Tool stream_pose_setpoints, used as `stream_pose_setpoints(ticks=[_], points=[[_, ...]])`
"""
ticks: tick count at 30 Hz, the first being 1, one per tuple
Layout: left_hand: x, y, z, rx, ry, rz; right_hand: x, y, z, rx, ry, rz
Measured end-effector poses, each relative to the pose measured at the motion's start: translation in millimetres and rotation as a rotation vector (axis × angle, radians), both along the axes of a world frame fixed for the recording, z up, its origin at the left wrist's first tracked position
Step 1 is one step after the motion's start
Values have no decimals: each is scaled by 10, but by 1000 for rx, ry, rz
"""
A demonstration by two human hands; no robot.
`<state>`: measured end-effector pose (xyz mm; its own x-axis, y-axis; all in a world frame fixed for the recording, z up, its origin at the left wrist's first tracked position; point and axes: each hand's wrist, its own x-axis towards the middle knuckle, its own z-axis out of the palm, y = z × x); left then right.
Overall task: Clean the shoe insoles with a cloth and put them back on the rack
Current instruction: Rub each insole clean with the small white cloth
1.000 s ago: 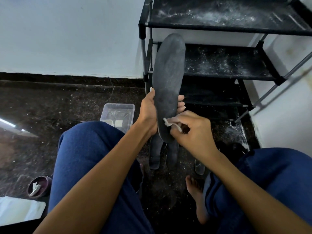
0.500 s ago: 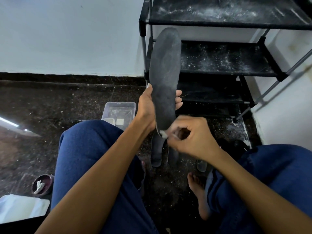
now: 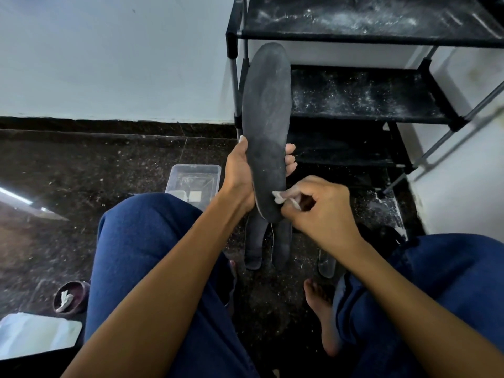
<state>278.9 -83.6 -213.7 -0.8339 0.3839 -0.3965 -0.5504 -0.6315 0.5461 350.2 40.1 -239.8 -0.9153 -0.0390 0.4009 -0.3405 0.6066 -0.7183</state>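
Dusty dark insole (image 3: 266, 126) held upright before the rack (image 3: 368, 36), gripped by left hand (image 3: 240, 173); right hand (image 3: 319, 205) fingers pinching white cloth (image 3: 278, 197) against its heel. More insoles (image 3: 268, 241) on floor below; clear box (image 3: 195, 181) left of rack.

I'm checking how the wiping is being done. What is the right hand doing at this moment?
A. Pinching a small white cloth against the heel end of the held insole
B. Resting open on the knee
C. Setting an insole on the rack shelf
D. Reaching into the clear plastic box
A: the right hand pinches the white cloth against the lower end of the insole, which the left hand grips upright.
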Motion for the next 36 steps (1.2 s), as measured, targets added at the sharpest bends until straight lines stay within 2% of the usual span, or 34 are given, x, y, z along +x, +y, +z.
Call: stream_pose_setpoints(ticks=[2,5,8,11,14,16,19,21,24,26,28,29,32,36], points=[[13,1,-15,-14,8,-27,67,-45,23,71,-38,165],[28,-10,-38,-71,48,-55,167,-117,102,-7,-154,342],[39,-17,-40,-89,78,-103,52,-67,156,-84,28,159],[82,25,-73,-125,108,-92,-145,58,143,34,221,-121],[101,68,-114,-131,91,-57,-217,89,83,188,219,-129],[92,77,-124,-138,84,-88,-184,29,44,208,168,-56],[82,75,-134,-126,75,-137,-62,-44,35,64,47,57],[79,65,-131,-81,45,-107,33,-51,89,13,-101,182],[72,56,-115,-61,31,-78,127,-18,193,56,-432,441],[82,62,-95,-61,33,-85,123,24,242,-58,-479,465],[88,59,-80,-81,36,-108,56,64,262,-273,-383,342],[90,52,-83,-104,52,-115,8,80,247,-306,-288,253],[103,50,-130,-154,72,-100,-130,66,149,-121,-33,70],[89,67,-163,-160,42,-116,-100,-13,36,-48,-8,109]])
